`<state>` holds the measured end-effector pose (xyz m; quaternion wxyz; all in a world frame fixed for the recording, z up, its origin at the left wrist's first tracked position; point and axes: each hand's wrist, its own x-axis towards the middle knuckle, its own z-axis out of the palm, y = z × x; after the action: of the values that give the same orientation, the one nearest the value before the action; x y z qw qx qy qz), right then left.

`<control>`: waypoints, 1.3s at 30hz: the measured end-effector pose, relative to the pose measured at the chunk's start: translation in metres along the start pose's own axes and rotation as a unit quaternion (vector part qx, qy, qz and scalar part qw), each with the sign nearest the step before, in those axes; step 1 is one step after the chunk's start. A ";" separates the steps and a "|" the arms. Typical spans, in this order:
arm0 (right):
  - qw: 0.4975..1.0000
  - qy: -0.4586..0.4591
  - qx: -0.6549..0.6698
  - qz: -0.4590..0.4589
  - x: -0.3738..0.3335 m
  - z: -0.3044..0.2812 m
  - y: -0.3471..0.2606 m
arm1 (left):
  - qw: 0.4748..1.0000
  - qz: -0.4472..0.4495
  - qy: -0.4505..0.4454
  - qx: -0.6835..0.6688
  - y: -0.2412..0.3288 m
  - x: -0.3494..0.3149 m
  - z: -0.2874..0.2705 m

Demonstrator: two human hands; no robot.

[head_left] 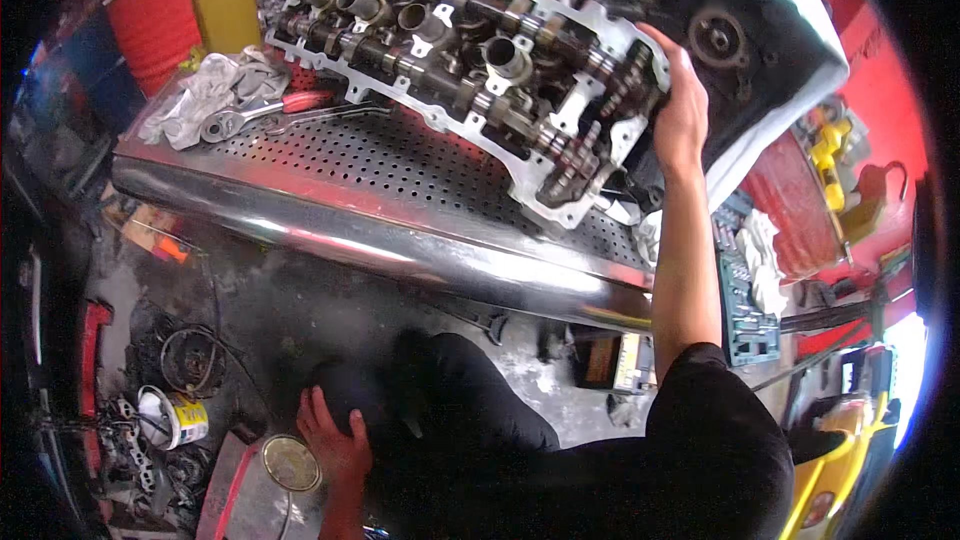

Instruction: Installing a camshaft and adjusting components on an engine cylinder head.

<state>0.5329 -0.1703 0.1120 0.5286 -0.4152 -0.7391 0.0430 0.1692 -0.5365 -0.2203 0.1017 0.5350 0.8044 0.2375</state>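
Observation:
A cylinder head [440, 65] with two camshafts and several upright round tubes lies at a slant over the perforated metal bench top [370, 155]. At its right end my right hand [683, 105] grips the edge, thumb side up; some fingertips are hidden behind the metal. My left hand [337, 440] is low at the left, against the dark cloth of my leg, fingers apart and nothing in it. Close beside it is a round tin-like lid [291, 463]. On the bench left of the cylinder head rest a ratchet wrench [228, 122], a red-handled tool [305, 100] and a crumpled rag [215, 85].
A gold oil jug [224, 5] stands at the back left. Behind my right hand is a large dark part with a pale rim [718, 35]. A socket set case [745, 310] lies to the right. The bench's rounded front edge [400, 260] crosses the view; a bucket [178, 418] stands below.

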 end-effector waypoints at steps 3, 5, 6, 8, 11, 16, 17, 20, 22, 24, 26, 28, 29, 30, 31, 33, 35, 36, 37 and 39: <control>0.997 0.016 0.054 -0.053 -0.001 0.007 0.004 | 0.999 0.026 0.037 -0.007 0.009 0.000 0.023; 0.992 0.041 0.107 -0.053 -0.001 0.011 0.005 | 0.997 0.051 0.063 0.014 0.018 0.000 0.033; 0.991 0.035 0.116 -0.049 0.000 0.012 0.006 | 0.996 0.047 0.068 0.014 0.023 -0.001 0.035; 0.991 0.016 0.128 -0.030 0.002 0.012 0.008 | 0.998 0.029 0.055 0.027 0.035 -0.003 0.039; 0.991 0.026 0.124 -0.048 0.000 0.014 0.011 | 0.996 0.034 0.073 0.046 0.051 -0.002 0.045; 0.987 0.051 0.152 -0.019 -0.002 0.020 0.013 | 0.995 0.055 0.042 0.067 0.064 0.002 0.058; 0.988 0.051 0.145 -0.016 -0.002 0.021 0.013 | 0.991 0.080 0.073 0.080 0.064 0.003 0.060; 0.986 0.060 0.155 -0.029 -0.001 0.023 0.012 | 0.994 0.070 0.049 0.069 0.056 0.010 0.067; 0.989 0.060 0.131 -0.028 -0.002 0.022 0.013 | 0.994 0.075 0.040 0.068 0.053 0.017 0.069; 0.988 0.069 0.133 -0.020 -0.002 0.020 0.015 | 0.996 0.047 0.039 0.060 0.053 0.028 0.066; 0.988 0.065 0.141 -0.013 -0.003 0.020 0.017 | 0.994 0.094 0.057 -0.005 0.060 0.043 0.056; 0.987 0.056 0.151 -0.023 -0.002 0.019 0.019 | 0.991 0.109 0.050 -0.065 0.075 0.060 0.040; 0.987 0.058 0.145 -0.024 -0.002 0.019 0.019 | 0.977 0.179 0.095 -0.072 0.086 0.070 0.031; 0.985 0.063 0.163 0.002 -0.002 0.018 0.019 | 0.955 0.246 0.146 -0.083 0.097 0.082 0.022; 0.982 0.053 0.178 0.022 -0.002 0.018 0.019 | 0.939 0.289 0.164 -0.087 0.108 0.094 0.013; 0.985 0.058 0.159 0.027 -0.003 0.016 0.018 | 0.912 0.353 0.184 -0.102 0.128 0.115 -0.003; 0.987 0.068 0.146 0.029 -0.003 0.015 0.016 | 0.859 0.433 0.238 -0.134 0.148 0.139 -0.011; 0.985 0.074 0.151 0.044 -0.004 0.014 0.015 | 0.841 0.455 0.259 -0.137 0.156 0.149 -0.012; 0.985 0.080 0.145 0.047 -0.005 0.014 0.013 | 0.832 0.472 0.260 -0.133 0.160 0.159 -0.014; 0.984 0.077 0.151 0.050 -0.007 0.013 0.009 | 0.855 0.463 0.193 -0.131 0.165 0.177 -0.013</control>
<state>0.5282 -0.1635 0.0967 0.6381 -0.3691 -0.6593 0.1482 0.2260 -0.3268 -0.1122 -0.1084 0.7707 0.4290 0.4585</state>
